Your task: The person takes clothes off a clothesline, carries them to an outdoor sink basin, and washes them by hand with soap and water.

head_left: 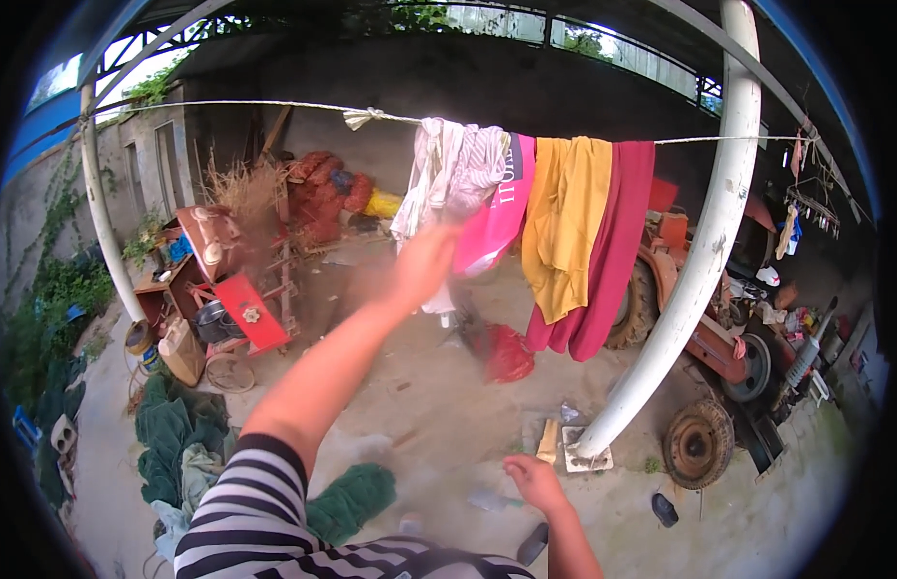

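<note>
Left hand: the left hand [424, 262] is raised at the end of a bare forearm, with a black-and-white striped sleeve [241, 507] at the shoulder; it is blurred, so how far it is open cannot be told.
Contact: it lies against the lower edge of the pale striped cloth [447, 174], beside the pink garment [497, 214]; whether it grips either cannot be told.
Right hand: the right hand [535, 480] hangs low near the bottom edge, loosely curled, holding nothing, well apart from the laundry.
Clothesline: a thin line [275, 103] runs across the upper frame with a knot of cloth left of the washing.
Laundry order: from left to right hang the pale striped cloth, the pink garment, a yellow cloth [564, 217] and a dark red cloth [612, 251], overlapping one another.
Post: a white curved post [704, 261] rises just right of the laundry, its foot on a small slab on the ground.
Containers: a dark pot [212, 320] sits by a red machine [246, 309] at left; its contents cannot be made out.
Ground: green netting [174, 439] lies heaped at lower left, a red bag [506, 352] lies under the washing, and a rusty wheel [697, 444] lies right of the post.
Background: a red tractor [699, 289] stands behind the post.
</note>
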A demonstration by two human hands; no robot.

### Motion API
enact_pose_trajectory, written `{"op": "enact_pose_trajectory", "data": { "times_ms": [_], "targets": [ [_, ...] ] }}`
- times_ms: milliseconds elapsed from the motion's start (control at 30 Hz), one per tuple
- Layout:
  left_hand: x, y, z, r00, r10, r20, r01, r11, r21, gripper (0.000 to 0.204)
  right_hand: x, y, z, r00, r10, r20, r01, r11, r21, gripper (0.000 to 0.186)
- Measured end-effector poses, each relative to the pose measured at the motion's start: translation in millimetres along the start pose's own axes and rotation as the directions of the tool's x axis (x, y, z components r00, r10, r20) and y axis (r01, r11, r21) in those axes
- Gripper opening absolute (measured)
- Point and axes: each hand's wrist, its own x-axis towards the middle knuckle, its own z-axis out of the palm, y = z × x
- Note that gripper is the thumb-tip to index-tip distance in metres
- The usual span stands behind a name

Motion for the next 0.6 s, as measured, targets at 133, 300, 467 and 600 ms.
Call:
{"op": "enact_pose_trajectory", "data": {
  "times_ms": [133,300,467,600],
  "targets": [
    [77.9,-30.8,43.8,0.991,-0.098,-0.092,0.105,0.992,0.074,0.046,45.6,-11.8,-18.3,0.999,-0.038,0.006,0.038,0.997,-0.068,0.019],
    [109.2,-71.0,70.7,0.989,-0.048,-0.141,0.094,0.932,0.349,0.051,105.2,-39.2,-43.6,0.996,-0.079,-0.029,0.078,0.996,-0.041,0.019],
    [100.1,-109.4,80.8,0.997,0.038,-0.069,-0.02,0.972,0.235,0.019,165.9,-43.4,-53.9,0.996,-0.055,-0.067,0.053,0.998,-0.028,0.019],
    [44.2,-114.3,93.3,0.954,0.293,0.06,-0.299,0.942,0.15,0.016,212.0,-46.2,-72.8,0.922,-0.267,-0.28,0.216,0.955,-0.202,0.02]
  ]
}}
